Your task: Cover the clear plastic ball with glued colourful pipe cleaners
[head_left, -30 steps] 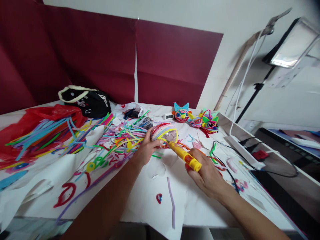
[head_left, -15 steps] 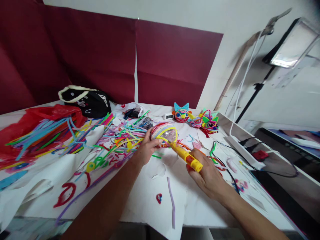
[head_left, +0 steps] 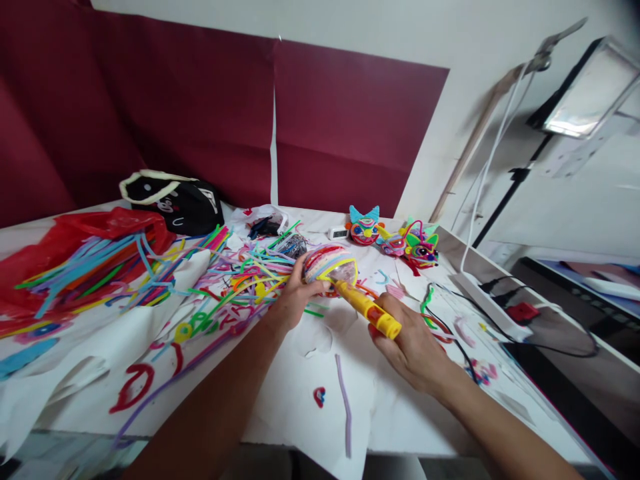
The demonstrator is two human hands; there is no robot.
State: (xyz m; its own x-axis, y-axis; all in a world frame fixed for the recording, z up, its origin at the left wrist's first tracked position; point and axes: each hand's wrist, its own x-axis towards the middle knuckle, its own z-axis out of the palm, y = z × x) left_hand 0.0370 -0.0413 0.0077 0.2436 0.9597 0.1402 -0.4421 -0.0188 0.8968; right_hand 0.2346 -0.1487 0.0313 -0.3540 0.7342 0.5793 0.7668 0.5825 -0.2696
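Note:
My left hand [head_left: 296, 298] is closed round the left side of a clear ball [head_left: 330, 265] partly covered with coloured pipe cleaners in red, white, blue and yellow. A bare, see-through patch of the ball faces right. In my right hand [head_left: 407, 347] is a yellow hot glue gun [head_left: 367, 309], its nozzle against or very near the ball's lower front edge; which of the two I cannot tell. Nearer me on the white paper lie a purple pipe cleaner [head_left: 344, 407] and a small red and blue heart-shaped piece [head_left: 319, 397].
Loose pipe cleaners [head_left: 250, 267] and a red plastic bag [head_left: 115, 223] spread across the left. Finished-looking pipe-cleaner figures [head_left: 364, 230] stand at the back right. A white power strip [head_left: 493, 307] with black cables lies along the right edge. Behind are a black pouch [head_left: 185, 207] and a lamp [head_left: 583, 90].
The ball has turned slightly in my left hand. The glue gun's tip has shifted a little left along the ball's lower edge, and my right hand has followed.

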